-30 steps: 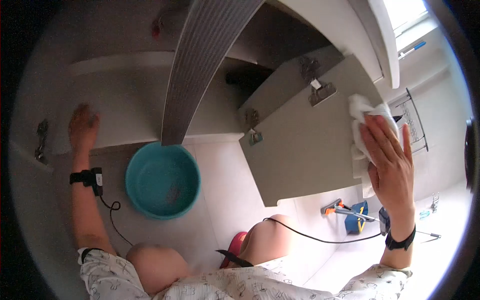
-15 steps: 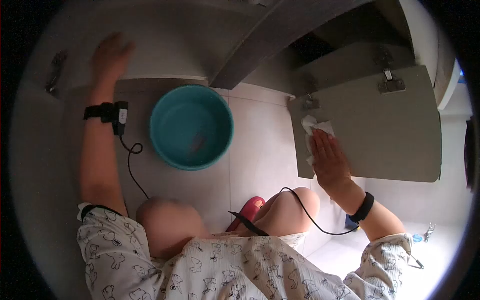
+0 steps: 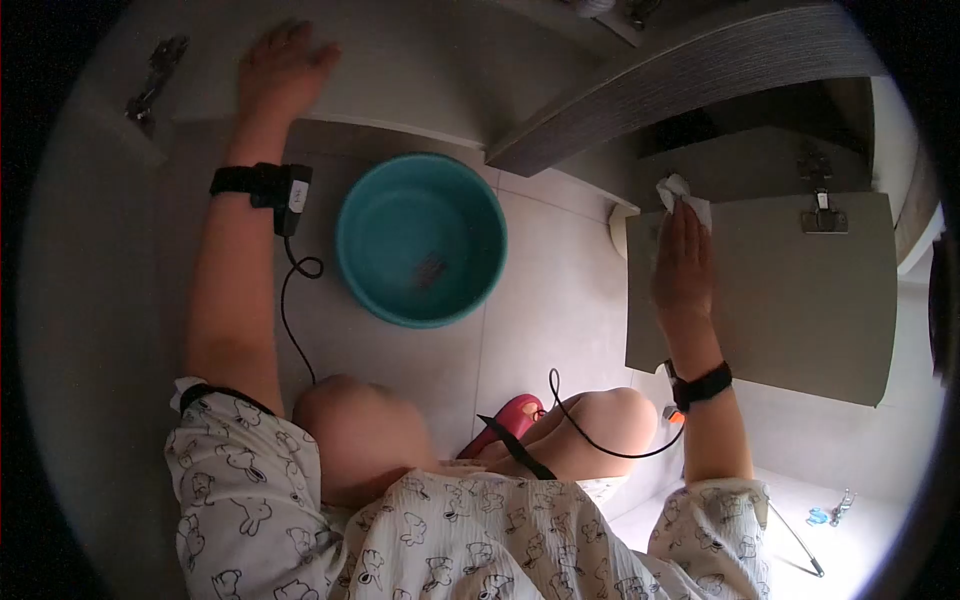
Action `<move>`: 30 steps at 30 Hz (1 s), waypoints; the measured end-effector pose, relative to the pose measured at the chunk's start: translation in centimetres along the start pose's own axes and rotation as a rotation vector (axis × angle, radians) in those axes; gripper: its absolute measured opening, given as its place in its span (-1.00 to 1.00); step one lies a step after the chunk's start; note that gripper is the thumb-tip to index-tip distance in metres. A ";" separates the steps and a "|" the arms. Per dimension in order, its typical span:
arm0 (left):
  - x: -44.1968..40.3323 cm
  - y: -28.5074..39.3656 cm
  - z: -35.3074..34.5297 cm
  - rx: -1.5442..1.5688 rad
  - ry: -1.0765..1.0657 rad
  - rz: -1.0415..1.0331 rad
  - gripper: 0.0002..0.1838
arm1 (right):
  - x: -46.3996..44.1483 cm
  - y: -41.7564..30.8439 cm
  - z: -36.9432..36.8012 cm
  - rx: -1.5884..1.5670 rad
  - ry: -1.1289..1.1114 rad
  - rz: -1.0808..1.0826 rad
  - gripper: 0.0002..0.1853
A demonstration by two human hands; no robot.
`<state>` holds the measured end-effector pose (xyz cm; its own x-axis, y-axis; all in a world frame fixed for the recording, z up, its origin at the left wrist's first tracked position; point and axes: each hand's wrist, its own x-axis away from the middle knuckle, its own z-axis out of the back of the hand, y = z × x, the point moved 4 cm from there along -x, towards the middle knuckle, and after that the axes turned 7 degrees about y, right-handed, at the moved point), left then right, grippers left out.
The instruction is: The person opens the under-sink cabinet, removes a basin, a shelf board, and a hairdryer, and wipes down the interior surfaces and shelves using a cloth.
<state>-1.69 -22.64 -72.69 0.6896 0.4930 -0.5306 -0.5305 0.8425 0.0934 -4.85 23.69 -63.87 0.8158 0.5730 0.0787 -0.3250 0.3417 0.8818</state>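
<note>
My right hand (image 3: 685, 265) lies almost flat on the open grey cabinet door (image 3: 790, 300), its fingers stretched out over a crumpled white tissue (image 3: 674, 187). The tissue sticks out past my fingertips, near the door's upper left edge. My left hand (image 3: 283, 75) is open, palm down, on the grey cabinet board (image 3: 400, 75) at the upper left, holding nothing. Below and to the right of it, a round teal basin (image 3: 365, 300) stands on the floor. Something small and reddish-brown (image 3: 430, 270), too blurred to name, shows at the basin's bottom.
Metal hinges (image 3: 825, 215) sit on the door and at the far left. A dark upright panel (image 3: 580, 120) divides the cabinet. Black cables (image 3: 290, 300) run from my wrist straps. My knees and a red slipper (image 3: 510, 420) are close below the basin.
My right hand and the tissue have moved up the door. My left hand is farther forward on the board. The whole view has shifted a little, and the door hangs at a different angle.
</note>
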 end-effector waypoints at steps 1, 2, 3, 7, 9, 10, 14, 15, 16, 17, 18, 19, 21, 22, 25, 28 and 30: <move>0.0 0.0 0.1 0.019 -0.009 0.004 -0.37 | -0.3 -0.6 0.2 0.000 0.004 0.005 -0.40; 0.3 0.0 0.1 0.039 -0.022 0.005 -0.37 | -0.4 -1.2 0.5 0.040 -0.003 -0.028 -0.39; 0.6 0.0 -0.6 0.040 -0.032 -0.001 -0.37 | 0.1 -1.5 0.8 0.078 -0.018 -0.062 -0.39; 0.5 -0.3 -1.7 0.004 0.162 -0.064 -0.36 | 2.1 -0.9 -0.3 0.010 -0.031 0.075 -0.40; 0.2 -0.6 -2.1 -0.024 0.140 -0.086 -0.36 | 3.5 -1.7 -1.8 -0.154 -0.018 0.108 -0.45; -0.1 -0.6 -2.3 0.011 0.136 -0.101 -0.36 | 3.2 -2.2 -2.7 -0.149 -0.015 0.112 -0.45; 0.2 0.3 -1.1 -0.025 0.199 -0.104 -0.36 | -0.3 -4.0 -3.4 -0.075 0.024 0.174 -0.46; 0.1 0.2 -1.3 -0.030 0.199 -0.106 -0.36 | -1.3 -4.6 -3.0 0.071 0.042 0.200 -0.47; 0.0 0.1 -1.5 -0.013 0.187 -0.108 -0.37 | -1.7 -5.3 -2.9 0.067 0.041 0.203 -0.47; -0.1 0.4 -1.8 0.012 0.174 -0.113 -0.38 | -1.7 -5.8 -2.9 0.071 0.061 0.198 -0.47; 0.1 0.9 -2.3 0.026 0.164 -0.123 -0.38 | -0.8 -6.1 -3.3 0.076 0.069 0.192 -0.48; -0.5 0.9 -2.6 0.012 0.134 -0.127 -0.44 | -0.4 -6.0 -4.1 0.176 0.155 0.238 -0.49; -0.7 1.0 -1.3 -0.013 0.100 -0.119 -0.49 | 1.0 -5.9 -5.6 0.085 0.178 0.281 -0.53; -0.2 2.0 1.2 0.071 -0.059 -0.010 -0.44 | 3.2 -6.0 -5.6 0.030 0.169 0.308 -0.54; 0.6 2.7 1.8 0.165 -0.204 0.061 -0.38 | 8.6 -5.1 -5.8 -0.639 -0.252 0.242 -0.62; 0.6 2.8 3.3 0.167 -0.140 0.042 -0.41 | 11.1 -3.9 -3.3 -0.348 -0.093 0.525 -0.65; 0.4 3.2 3.2 0.167 -0.124 0.023 -0.44 | 12.3 -2.9 -3.4 -0.349 -0.036 0.510 -0.58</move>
<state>-1.54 -19.08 -69.87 0.7393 0.5266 -0.4196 -0.4645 0.8500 0.2484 4.49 32.27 -67.03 0.5304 0.7046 0.4715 -0.8106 0.2585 0.5255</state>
